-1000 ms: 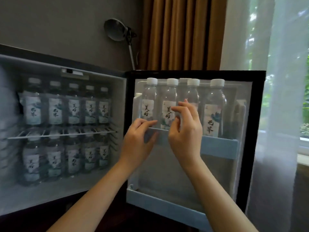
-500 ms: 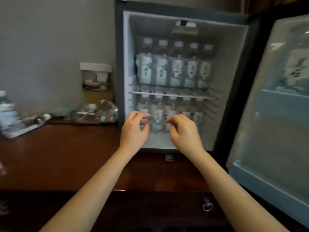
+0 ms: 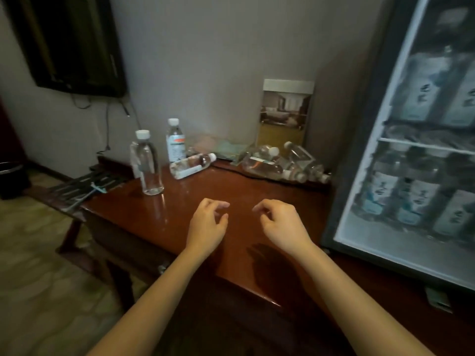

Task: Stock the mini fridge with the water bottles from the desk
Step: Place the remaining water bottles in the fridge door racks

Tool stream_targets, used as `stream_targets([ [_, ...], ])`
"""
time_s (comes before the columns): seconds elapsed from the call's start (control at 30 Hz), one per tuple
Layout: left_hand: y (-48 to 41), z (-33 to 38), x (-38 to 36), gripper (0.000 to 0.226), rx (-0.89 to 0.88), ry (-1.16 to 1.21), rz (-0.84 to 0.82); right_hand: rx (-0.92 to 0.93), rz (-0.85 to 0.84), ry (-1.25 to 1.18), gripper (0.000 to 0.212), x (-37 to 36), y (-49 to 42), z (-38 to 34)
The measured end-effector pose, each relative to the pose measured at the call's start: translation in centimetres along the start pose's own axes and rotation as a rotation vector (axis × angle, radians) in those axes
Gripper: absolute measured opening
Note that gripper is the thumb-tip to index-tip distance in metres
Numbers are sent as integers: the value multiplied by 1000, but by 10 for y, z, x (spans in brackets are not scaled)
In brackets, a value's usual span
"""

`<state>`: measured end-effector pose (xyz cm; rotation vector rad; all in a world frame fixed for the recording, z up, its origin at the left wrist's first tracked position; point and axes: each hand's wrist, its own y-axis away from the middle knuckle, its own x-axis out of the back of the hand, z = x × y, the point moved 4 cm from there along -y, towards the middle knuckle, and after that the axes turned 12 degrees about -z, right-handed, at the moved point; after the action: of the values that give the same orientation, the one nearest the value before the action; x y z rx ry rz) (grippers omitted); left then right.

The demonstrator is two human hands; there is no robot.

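Observation:
On the dark wooden desk [image 3: 195,196], two clear water bottles stand upright at the back left, one nearer [image 3: 147,165] and one behind it [image 3: 175,141]. A third bottle [image 3: 191,167] lies on its side beside them. A heap of several bottles [image 3: 280,163] lies against the mini fridge [image 3: 354,176], whose open inside [image 3: 421,160] shows two shelves full of bottles. My left hand [image 3: 207,224] and my right hand [image 3: 281,223] hover over the bare middle of the desk, fingers loosely curled, holding nothing.
A framed card [image 3: 285,111] leans on the wall behind the heap. A dark TV [image 3: 69,42] hangs at the upper left with cables below it. A low slatted rack [image 3: 84,186] stands left of the desk, and a dark bin [image 3: 11,179] sits at the far left.
The view has swung left from the fridge door and interior to the desk. Both hands left the bottles on the door shelf and now hover empty over the desk.

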<state>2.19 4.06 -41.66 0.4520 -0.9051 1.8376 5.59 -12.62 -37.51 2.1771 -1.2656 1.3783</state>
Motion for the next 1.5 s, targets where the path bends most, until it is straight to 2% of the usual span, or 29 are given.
stream_targets([
  [0.13,-10,-52,30,24,145,-14,45,23,-83,-48,29,-35,-47,-21],
  [0.27,-31,-96,69,31,339,114,198,31,-146,-127,29,-64,-97,-47],
  [0.4,-63,-132,100,65,506,149,303,37,-172,-179,31,-88,-146,-73],
  [0.53,-100,-158,116,100,556,242,326,-5,-230,-359,35,-109,-181,-87],
  [0.6,-114,-171,113,100,540,403,275,-18,-261,-448,38,-119,-193,-91],
  [0.7,-119,-184,100,85,525,589,212,-49,-291,-550,46,-130,-200,-90],
  [0.87,-112,-191,89,69,539,470,249,-24,-314,-649,62,-139,-204,-87],
  [1.03,-105,-167,71,56,440,314,66,39,-255,-717,60,-136,-196,-92],
  [1.13,-92,-144,56,63,253,237,-78,23,-193,-703,50,-128,-184,-83],
  [1.3,-61,-111,36,75,196,343,-236,-3,-192,-702,55,-107,-149,-59],
  [1.5,-35,-65,12,70,130,407,-373,-58,-138,-724,38,-72,-98,-35],
])
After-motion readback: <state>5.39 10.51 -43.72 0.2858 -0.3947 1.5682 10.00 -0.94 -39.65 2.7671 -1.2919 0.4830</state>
